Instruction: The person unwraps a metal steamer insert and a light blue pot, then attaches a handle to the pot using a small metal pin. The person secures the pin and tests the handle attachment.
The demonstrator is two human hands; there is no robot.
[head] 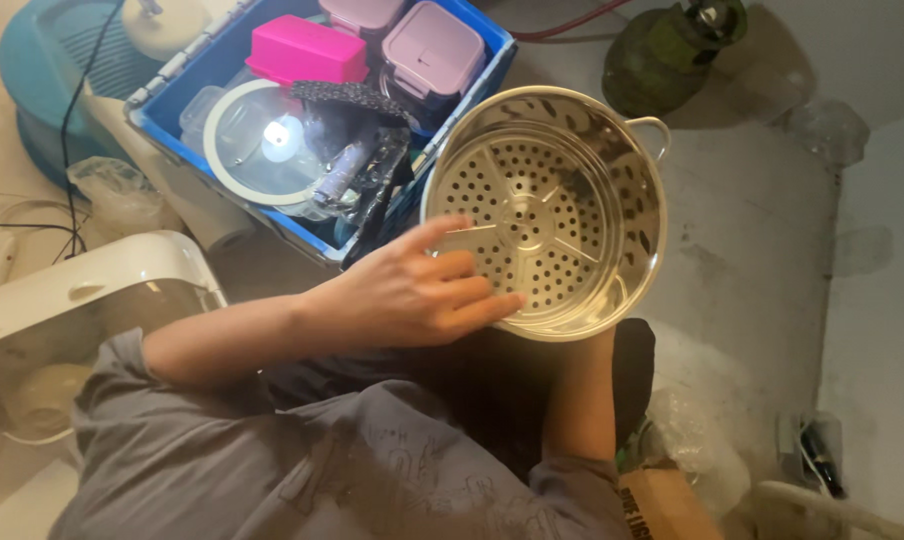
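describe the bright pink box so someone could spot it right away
Start at the blue plastic crate at the top of the view, beside the steel steamer pot. The bright pink box lies near its upper middle, above the glass lid. It is vivid magenta and oblong, unlike the pale lilac containers beside it.

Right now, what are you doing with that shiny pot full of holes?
A person holds a round metal steamer basket over their lap. The left hand lies across its near rim, fingers reaching onto the holed bottom. The right arm goes under the basket, so that hand is hidden. Beside it sits a blue crate with a glass lid and pink boxes.
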